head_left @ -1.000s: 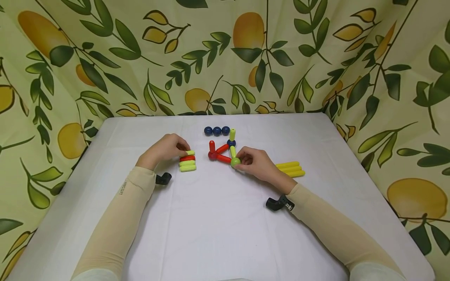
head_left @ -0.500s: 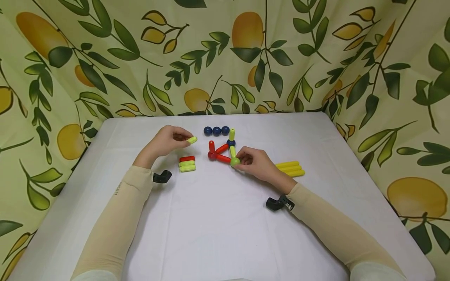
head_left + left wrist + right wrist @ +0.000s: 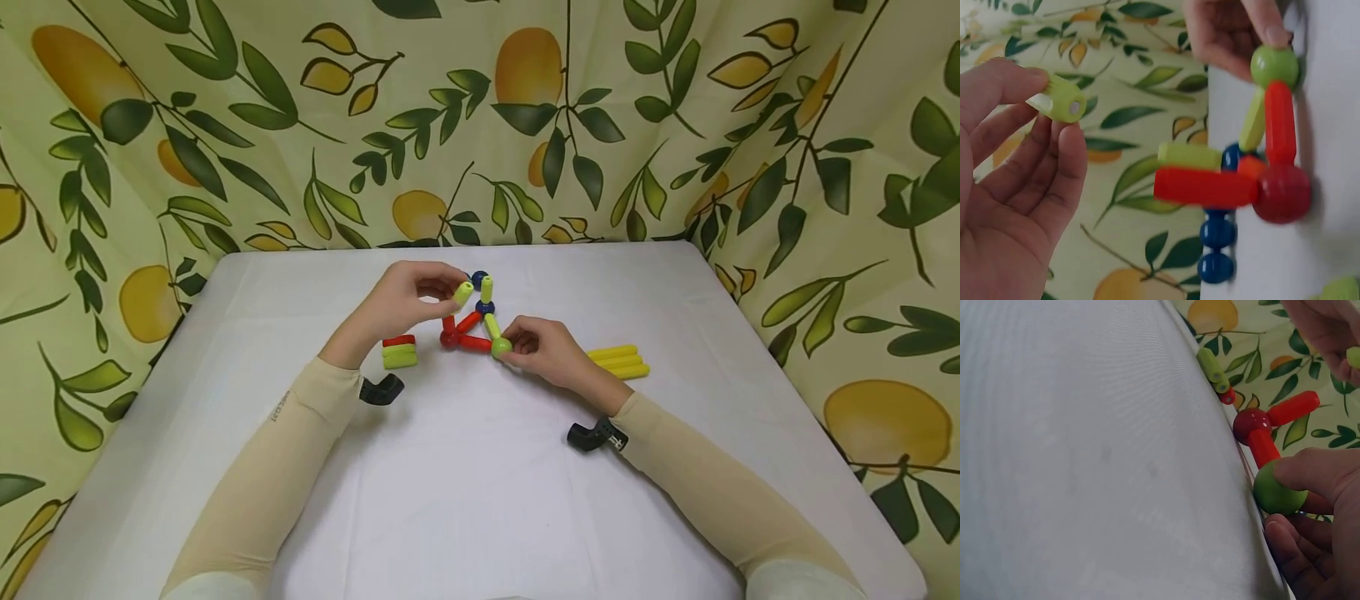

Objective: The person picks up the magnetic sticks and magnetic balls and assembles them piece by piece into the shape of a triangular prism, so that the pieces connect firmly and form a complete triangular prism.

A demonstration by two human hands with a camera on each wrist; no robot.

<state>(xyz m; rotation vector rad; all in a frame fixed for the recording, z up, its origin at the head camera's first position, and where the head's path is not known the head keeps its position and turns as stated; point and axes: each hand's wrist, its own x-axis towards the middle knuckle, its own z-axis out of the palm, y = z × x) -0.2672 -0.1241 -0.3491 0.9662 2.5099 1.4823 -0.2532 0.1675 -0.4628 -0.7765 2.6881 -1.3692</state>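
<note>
My left hand [image 3: 416,298] pinches a short yellow-green magnetic rod [image 3: 1060,100] in the air, its magnet end pointing away from the fingers. Below and right of it lies a triangle of magnetic rods and balls. A red ball [image 3: 1282,192], a green ball [image 3: 501,347] and a dark blue ball [image 3: 485,308] form its corners, joined by two red rods and a yellow-green one. One red rod [image 3: 1204,186] stands up from the red ball, one yellow-green rod [image 3: 487,289] from the blue ball. My right hand [image 3: 551,350] holds the green ball between thumb and fingers.
Left of the triangle lies a stack of short rods [image 3: 399,352], red and yellow-green. Several long yellow rods [image 3: 622,362] lie right, beside my right forearm. Loose blue balls [image 3: 1217,231] sit behind the triangle, partly hidden by my left hand in the head view.
My left hand has picked a yellow-green rod off the left stack and carried it up and right, over the triangle. The triangle has shifted slightly; my right hand stays on the green ball.
</note>
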